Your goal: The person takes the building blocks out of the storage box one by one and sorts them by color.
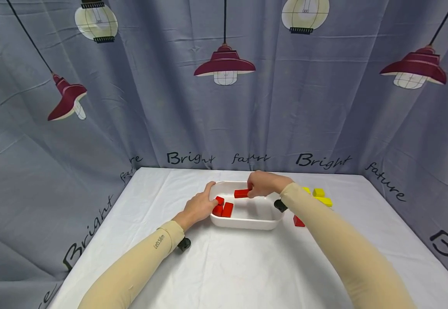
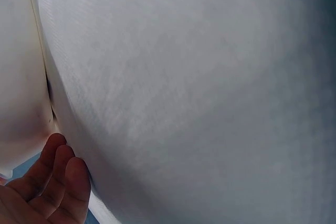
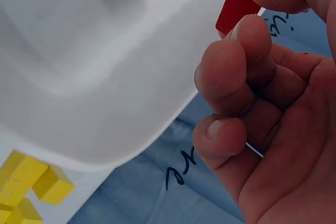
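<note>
A white rectangular tray (image 1: 247,224) stands on the table, with several red blocks (image 1: 227,210) at its left end. My left hand (image 1: 198,207) holds the tray's left side, thumb over the rim; in the left wrist view its fingers (image 2: 76,182) lie against the outer wall. Over the far part of the tray, my right hand (image 1: 264,183) pinches a red block (image 1: 241,194) by its right end. The right wrist view shows this red block (image 3: 236,9) between thumb and fingertips, partly cut off by the frame. Whether it touches the tray, I cannot tell.
Several yellow blocks (image 1: 323,201) lie right of the tray, partly behind the right forearm. Another red block (image 1: 298,221) sits nearer, beside that sleeve. A white cloth (image 1: 224,266) covers the table, and a grey-blue curtain (image 1: 224,120) hangs behind it.
</note>
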Demonstrator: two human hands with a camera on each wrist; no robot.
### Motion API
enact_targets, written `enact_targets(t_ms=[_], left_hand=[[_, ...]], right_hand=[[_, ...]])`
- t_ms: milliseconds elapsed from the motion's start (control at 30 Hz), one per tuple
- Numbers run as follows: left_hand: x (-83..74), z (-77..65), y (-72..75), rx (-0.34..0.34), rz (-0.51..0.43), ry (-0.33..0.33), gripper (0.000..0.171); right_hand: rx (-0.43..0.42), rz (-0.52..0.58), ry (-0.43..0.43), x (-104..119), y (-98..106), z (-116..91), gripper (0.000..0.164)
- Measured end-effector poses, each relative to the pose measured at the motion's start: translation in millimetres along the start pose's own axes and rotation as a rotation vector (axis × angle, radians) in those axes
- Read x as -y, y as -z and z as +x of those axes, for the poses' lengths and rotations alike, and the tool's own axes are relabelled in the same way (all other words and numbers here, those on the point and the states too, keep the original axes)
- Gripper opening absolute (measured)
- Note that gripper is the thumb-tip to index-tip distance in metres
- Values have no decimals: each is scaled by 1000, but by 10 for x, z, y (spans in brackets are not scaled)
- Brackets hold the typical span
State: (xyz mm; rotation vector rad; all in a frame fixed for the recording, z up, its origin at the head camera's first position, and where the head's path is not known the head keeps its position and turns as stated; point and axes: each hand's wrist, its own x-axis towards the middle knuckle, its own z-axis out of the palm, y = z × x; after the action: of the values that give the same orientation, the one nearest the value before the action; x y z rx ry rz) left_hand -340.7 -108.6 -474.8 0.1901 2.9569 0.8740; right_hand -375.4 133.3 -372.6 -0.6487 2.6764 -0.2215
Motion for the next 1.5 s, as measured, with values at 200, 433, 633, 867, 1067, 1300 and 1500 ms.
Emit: enact_targets(t_ms=[200,433,633,867,1067,1300,1500], left_hand=[[-18,-3,25,5,-13,13,70],[-3,-52,5,14,-10,7,69],[5,-86,-4,23,-29,15,70],[-15,-33,22,5,-29,16,69],[-44,0,29,14,-21,11,70],[-45,-26,8,10,-16,4,69],[-38,-64,-8,12,-26,11,69]], right_hand=[[-20,-34,43,6,64,-118,19],[-18,-41,46,-32,39,-259,21],[-19,-40,55,-113,39,-408,22],[-64,-55,64,-271,68,-594,17],[-87,-16,60,-443,74,-779,11],[-116,8,74,-662,2,-952,9],[-123,33,12,-810,-82,-1054,13]])
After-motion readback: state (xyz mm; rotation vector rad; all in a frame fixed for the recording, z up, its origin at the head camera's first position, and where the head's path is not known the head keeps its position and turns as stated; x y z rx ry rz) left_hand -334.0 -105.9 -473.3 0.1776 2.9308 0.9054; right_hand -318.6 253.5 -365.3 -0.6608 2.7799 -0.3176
